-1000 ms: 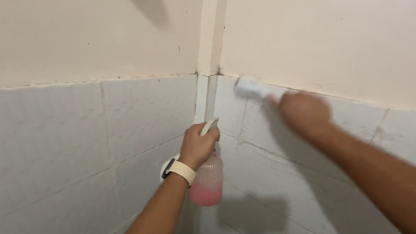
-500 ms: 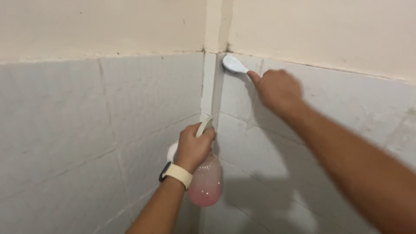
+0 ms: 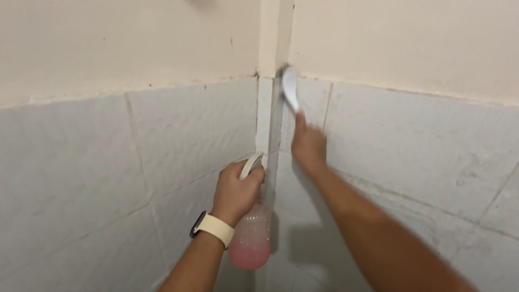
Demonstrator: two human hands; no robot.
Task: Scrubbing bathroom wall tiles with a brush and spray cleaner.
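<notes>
White-tiled walls [image 3: 162, 157] meet at a vertical corner strip [image 3: 267, 119], with cream painted plaster [image 3: 135, 43] above the tile line on both sides. At the top of that corner, roughly twelve o'clock from both hands, a white scrub brush [image 3: 290, 86] is pressed against the tile edge just below the paint, right beside the corner strip. Its long axis runs close to upright, the head at the top and the handle dropping toward five o'clock into the right hand [image 3: 309, 146], which is closed around the handle's lower end, the fingers wrapped and a thumb or finger laid up along it; motion blur makes the exact grip hard to read. The right arm [image 3: 378, 238] comes in from four o'clock, so this hand is plainly the nearer one to the brush head and to the grimy top of the corner. The left hand [image 3: 235, 189] sits lower, at about seven o'clock from the brush and well apart from it, curled shut on the cream trigger head of a spray bottle [image 3: 250, 240]. That clear bottle hangs nearly upright just in front of the corner strip, with pink liquid pooled in its bottom part. A cream-banded wristwatch [image 3: 212, 228] circles the left wrist.
</notes>
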